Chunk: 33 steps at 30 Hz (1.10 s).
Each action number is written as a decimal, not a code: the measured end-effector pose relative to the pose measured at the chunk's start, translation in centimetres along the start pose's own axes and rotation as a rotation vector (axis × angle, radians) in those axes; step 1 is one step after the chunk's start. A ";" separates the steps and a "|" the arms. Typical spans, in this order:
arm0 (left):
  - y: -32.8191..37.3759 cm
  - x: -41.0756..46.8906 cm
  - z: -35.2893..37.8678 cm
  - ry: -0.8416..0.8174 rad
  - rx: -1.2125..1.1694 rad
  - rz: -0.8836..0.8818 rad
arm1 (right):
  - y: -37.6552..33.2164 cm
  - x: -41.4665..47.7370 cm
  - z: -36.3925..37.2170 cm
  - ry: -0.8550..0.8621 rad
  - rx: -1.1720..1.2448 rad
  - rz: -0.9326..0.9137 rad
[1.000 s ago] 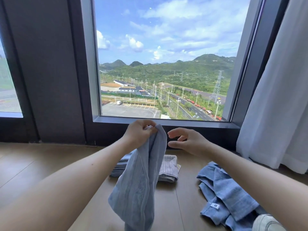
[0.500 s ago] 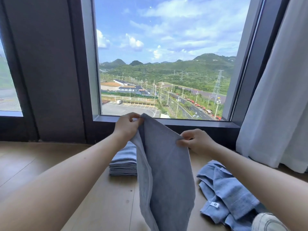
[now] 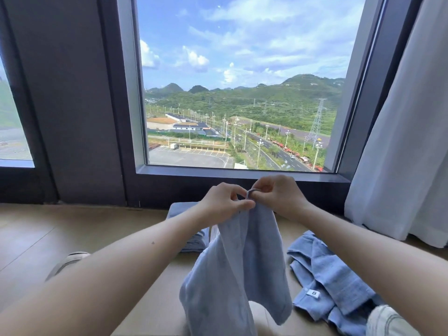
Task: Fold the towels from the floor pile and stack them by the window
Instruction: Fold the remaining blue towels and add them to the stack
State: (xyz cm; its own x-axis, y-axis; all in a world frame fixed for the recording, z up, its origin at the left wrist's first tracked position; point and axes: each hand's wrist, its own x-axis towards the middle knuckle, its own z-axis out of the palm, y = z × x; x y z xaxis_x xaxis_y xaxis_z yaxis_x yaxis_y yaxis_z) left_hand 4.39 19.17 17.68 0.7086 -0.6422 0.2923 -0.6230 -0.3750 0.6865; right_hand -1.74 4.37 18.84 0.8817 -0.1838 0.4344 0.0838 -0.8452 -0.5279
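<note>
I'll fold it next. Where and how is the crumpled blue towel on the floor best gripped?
Probably pinch the crumpled blue towel at its far corner toward the window, coming from above: that corner lies exposed on the wooden floor, while the near end is bunched beside the pale shoe.

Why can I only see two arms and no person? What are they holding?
The camera sits on the person's head and looks forward and down, so you see what they see: their own arms. The left hand and right hand pinch the top of a pale blue towel, which hangs down. Behind it, by the window, is a stack of folded towels. On the wooden floor to the right lies a pile of unfolded blue towels, next to a white curtain.
</note>
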 end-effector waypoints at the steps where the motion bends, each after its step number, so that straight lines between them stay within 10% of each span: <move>1: 0.1 0.0 0.1 0.004 0.006 -0.002 | 0.1 0.0 -0.1 0.006 -0.003 0.006; 18: -1.7 0.9 -2.9 0.292 -0.011 -0.211 | 3.6 -1.6 -2.6 -0.356 -0.062 0.202; 25: -2.4 0.3 -2.8 0.156 0.104 -0.229 | 2.5 -1.1 -2.8 -0.148 -0.001 0.161; 33: -1.0 0.9 -1.1 0.056 -0.316 -0.259 | 0.5 -0.4 -1.0 -0.110 0.257 0.233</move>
State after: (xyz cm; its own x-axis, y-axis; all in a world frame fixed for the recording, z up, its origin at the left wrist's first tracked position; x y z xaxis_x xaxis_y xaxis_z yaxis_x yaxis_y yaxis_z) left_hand 6.01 19.65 18.02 0.8509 -0.5131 0.1127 -0.2955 -0.2902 0.9102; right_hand -2.53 3.51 19.08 0.9343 -0.2903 0.2071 -0.0239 -0.6303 -0.7760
